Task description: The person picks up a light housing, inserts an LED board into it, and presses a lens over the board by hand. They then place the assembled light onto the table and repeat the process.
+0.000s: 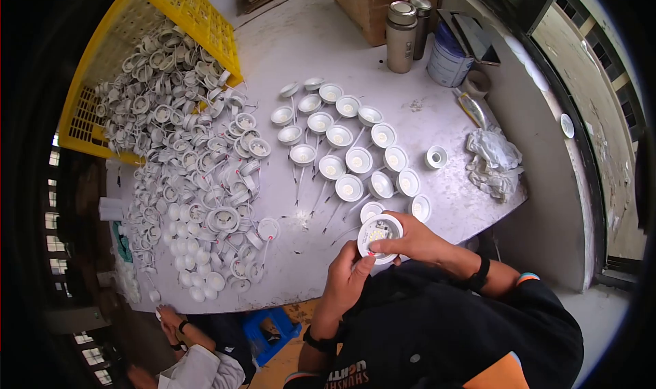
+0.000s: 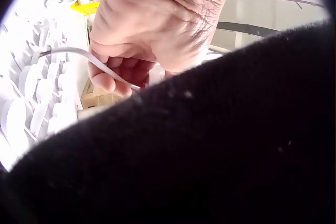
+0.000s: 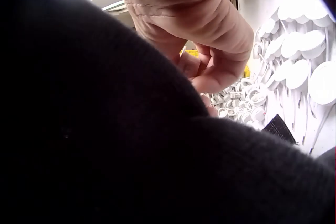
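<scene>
Both hands hold one round white lamp housing [image 1: 380,239] close to the body, its open side facing up with small yellow LED dots inside. The left hand [image 1: 345,283] grips its left and lower rim. From the other side the right hand [image 1: 422,241] grips it, with the thumb over the inside. In the left wrist view the left hand [image 2: 152,24] has curled fingers beside a white cable [image 2: 79,50]; dark cloth hides the housing. The right hand [image 3: 194,19] appears curled in the right wrist view, the housing hidden there too.
Rows of white lamps [image 1: 359,160] with cables lie beyond the hands. A large pile of housings [image 1: 205,163] spills from a yellow crate [image 1: 89,102] at the left. Bottles [image 1: 401,37], a blue-white tub [image 1: 447,58] and a crumpled plastic bag [image 1: 493,158] stand right. Another person [image 1: 205,368] sits lower left.
</scene>
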Motion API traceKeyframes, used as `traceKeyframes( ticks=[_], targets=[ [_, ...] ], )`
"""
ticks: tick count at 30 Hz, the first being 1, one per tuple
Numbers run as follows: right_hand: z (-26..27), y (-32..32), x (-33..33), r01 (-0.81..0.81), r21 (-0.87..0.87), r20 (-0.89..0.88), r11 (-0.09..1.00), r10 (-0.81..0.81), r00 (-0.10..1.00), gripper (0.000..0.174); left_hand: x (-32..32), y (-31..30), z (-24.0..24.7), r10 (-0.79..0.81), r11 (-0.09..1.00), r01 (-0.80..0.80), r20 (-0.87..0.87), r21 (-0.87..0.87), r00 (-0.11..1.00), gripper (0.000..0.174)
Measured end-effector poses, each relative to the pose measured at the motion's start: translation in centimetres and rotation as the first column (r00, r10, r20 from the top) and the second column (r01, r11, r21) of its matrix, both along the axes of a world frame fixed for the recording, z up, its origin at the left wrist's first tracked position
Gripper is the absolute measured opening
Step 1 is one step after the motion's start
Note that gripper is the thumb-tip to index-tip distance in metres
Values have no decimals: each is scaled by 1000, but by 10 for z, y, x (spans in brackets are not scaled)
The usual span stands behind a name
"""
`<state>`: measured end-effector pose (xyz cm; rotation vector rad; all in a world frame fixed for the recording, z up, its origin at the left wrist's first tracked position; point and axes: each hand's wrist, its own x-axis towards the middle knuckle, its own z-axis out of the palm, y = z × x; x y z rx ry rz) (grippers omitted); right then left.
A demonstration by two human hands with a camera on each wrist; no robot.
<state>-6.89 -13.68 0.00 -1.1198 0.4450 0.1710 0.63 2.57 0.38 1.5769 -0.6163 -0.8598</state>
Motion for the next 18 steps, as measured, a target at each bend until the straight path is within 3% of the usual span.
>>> traceKeyframes(
  ticks=[3, 8, 10, 12, 14, 16, 17, 18],
  targets=[
    [2, -3, 0, 4, -10, -30, 1000, -4, 1000, 35, -3, -6, 1, 1, 1000, -1, 1, 23, 1000, 28],
    [3, -6, 0, 4, -173, -71, 985, -17, 997, 46, 0, -17, 0, 69, 992, -48, -187, 113, 980, 24],
    [-5, -8, 1, 35, -207, -47, 978, -45, 998, 46, 4, -20, -8, 71, 993, -48, -220, 109, 973, 23],
    [-15, -13, 3, 15, -175, -55, 984, -25, 998, 44, 9, -22, -17, 52, 997, -30, -363, 66, 930, 23],
    [-21, -25, 1, -8, -212, -48, 977, -2, 999, 38, 10, -24, -22, 81, 996, -60, -366, 68, 927, 23],
    [-43, -48, -4, 337, -46, 38, 940, -336, 941, 33, 16, -24, -27, 136, 990, -119, -350, 72, 927, 22],
    [-65, -67, -8, 410, -347, 94, 843, -404, 910, 34, 19, -22, -30, 196, 981, -178, -383, 82, 903, 23],
    [-88, -88, -14, 459, -602, 172, 654, -455, 874, 34, 21, -18, -33, 254, 967, -236, -414, 97, 874, 23]
  ],
)
